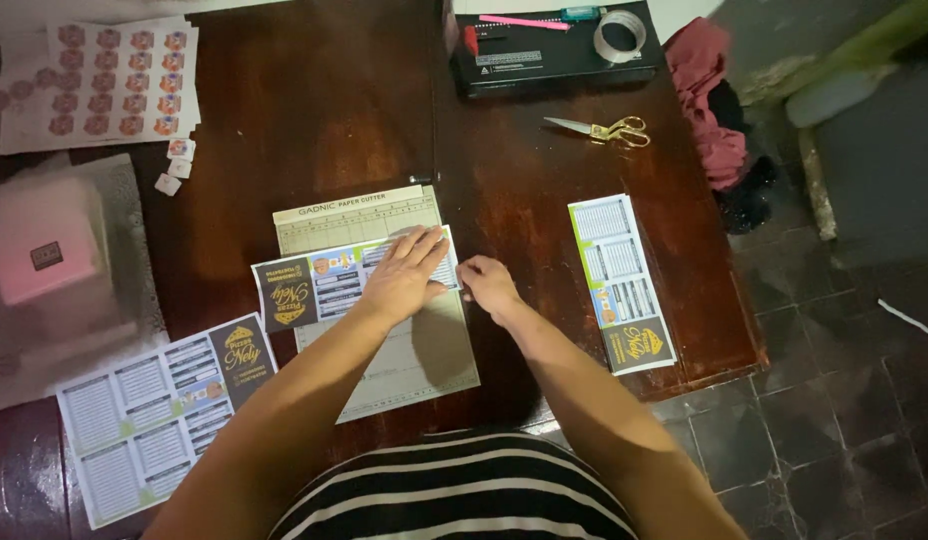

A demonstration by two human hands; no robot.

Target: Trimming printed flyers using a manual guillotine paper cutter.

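Head view showed your left hand (pixel 404 275) spread flat, fingers open and pressing a printed strip (pixel 329 285) down onto the paper cutter (pixel 384 350). Your right hand (pixel 487 287) sat at the cutter's right edge, fingers curled closed at what looked like the blade slider, though I could not tell exactly what they gripped. The strip lay crosswise over the cutter's upper half, its dark end hanging off the left side and its other end under your palm at the cutting edge.

Further out, one cut strip (pixel 622 285) lay well apart to the right on the table (pixel 334 120). A wider printed sheet (pixel 159 415) lay near the front left corner. By my judgement you were partway: one strip was trimmed and set aside, one was under the blade, and the wide sheet was not yet cut down.

Beyond these, gold-handled scissors (pixel 604 129) lay near a black box (pixel 554 50) holding a tape roll (pixel 620 36), and sticker sheets (pixel 109 85) lay at the far left, above a pink box (pixel 44 250).
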